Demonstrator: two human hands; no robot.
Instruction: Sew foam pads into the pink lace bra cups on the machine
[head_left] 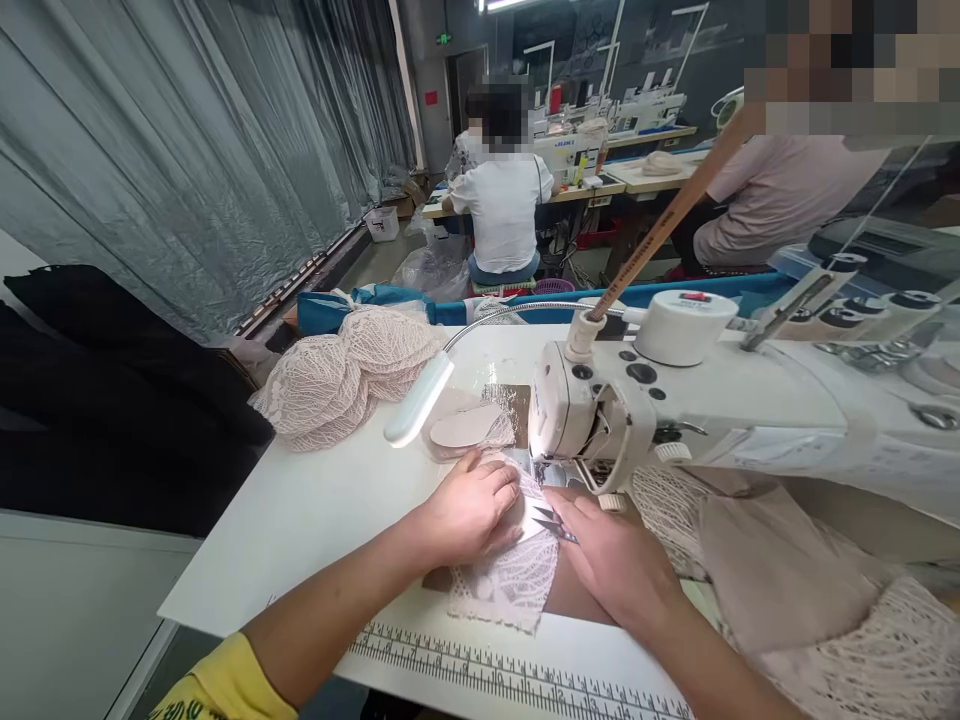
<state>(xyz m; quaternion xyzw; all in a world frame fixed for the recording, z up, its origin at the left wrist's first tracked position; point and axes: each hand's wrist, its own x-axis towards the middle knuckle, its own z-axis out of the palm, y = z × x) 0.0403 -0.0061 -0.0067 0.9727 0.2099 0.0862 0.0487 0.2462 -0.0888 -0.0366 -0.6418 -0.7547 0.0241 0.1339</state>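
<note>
A piece of pale pink lace [506,585] lies on the machine bed, with its upper part running up to the needle area of the white sewing machine [592,400]. My left hand [472,505] rests on the lace, fingers laid over it and the thumb apart. Beside it, my right hand [600,545] is closed around small thread snips [556,524], whose pointed blades face left over a white patch in the lace. Its fingertips are close to the presser foot, and most of the snips' handle is hidden in the palm. Behind my left hand lies a beige oval pad [466,425].
Stacked lace cups [322,385] sit at the table's back left. A lamp [420,400] on a bent neck hangs over the table. More lace and beige fabric [780,570] lies at right. A ruler strip [480,670] marks the front edge. People sit beyond.
</note>
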